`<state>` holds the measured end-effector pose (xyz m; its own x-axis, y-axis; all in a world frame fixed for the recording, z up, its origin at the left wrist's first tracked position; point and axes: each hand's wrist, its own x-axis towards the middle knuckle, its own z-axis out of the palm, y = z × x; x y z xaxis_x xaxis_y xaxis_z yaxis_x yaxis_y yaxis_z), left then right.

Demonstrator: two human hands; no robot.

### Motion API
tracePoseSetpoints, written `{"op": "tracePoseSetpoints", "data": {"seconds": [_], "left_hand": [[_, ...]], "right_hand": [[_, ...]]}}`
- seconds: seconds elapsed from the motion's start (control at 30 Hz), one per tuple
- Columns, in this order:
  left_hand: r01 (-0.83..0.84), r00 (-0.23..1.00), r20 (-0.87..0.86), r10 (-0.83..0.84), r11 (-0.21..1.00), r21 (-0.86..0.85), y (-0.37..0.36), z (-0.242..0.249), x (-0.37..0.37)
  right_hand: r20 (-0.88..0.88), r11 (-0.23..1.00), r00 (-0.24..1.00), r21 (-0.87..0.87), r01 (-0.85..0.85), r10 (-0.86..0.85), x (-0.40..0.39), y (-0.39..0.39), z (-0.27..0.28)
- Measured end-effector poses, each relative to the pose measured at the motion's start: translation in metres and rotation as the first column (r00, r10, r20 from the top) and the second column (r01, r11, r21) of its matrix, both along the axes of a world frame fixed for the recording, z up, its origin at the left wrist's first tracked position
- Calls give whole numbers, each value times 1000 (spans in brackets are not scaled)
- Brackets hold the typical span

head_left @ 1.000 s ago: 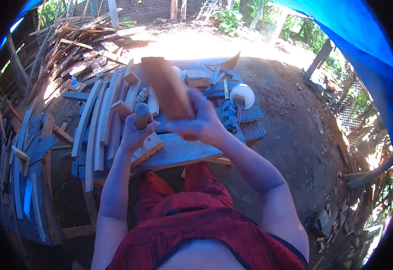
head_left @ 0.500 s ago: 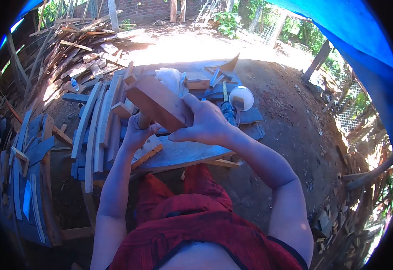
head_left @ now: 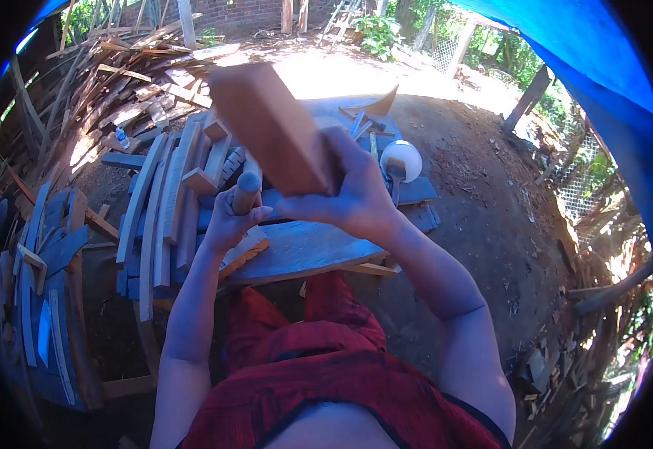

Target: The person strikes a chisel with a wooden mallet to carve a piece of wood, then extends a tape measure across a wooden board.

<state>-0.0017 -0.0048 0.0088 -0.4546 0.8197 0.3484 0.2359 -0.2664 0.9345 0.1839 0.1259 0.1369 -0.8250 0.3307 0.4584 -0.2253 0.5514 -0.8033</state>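
Observation:
My left hand (head_left: 231,224) is wrapped round an upright tool with a round handle (head_left: 246,191); its butt end faces me and its working end is hidden. A thick rectangular wooden block (head_left: 270,127) is in my right hand (head_left: 360,191), gripped at its near end with the thumb beneath. Slightly blurred, the block stands above the bench and apart from the round handle. Below my hands lies a broad plank (head_left: 319,247), with a notched wood piece (head_left: 244,251) by my left wrist.
Several long wood strips (head_left: 154,209) lie left of my hands. A brush (head_left: 396,173) rests over a round white lid or container (head_left: 410,159) on the right. Scrap wood (head_left: 132,82) is heaped behind at left; a blue tarp (head_left: 596,67) hangs at upper right.
My right hand has lifted the wooden block up and toward me, away from the round handle, whose end now shows. My left hand has stayed nearly in place.

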Motion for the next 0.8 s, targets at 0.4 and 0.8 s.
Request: {"op": "tracePoseSetpoints", "data": {"seconds": [0.4,0.8], "left_hand": [[-60,998,-40,56,995,-85,-2,0,-2],[-86,996,-38,84,995,-47,-3,4,-1]], "right_hand": [[-4,912,998,-405,-61,65,-4,0,-5],[205,970,977,-243,-9,61,-7,6,-27]]}}
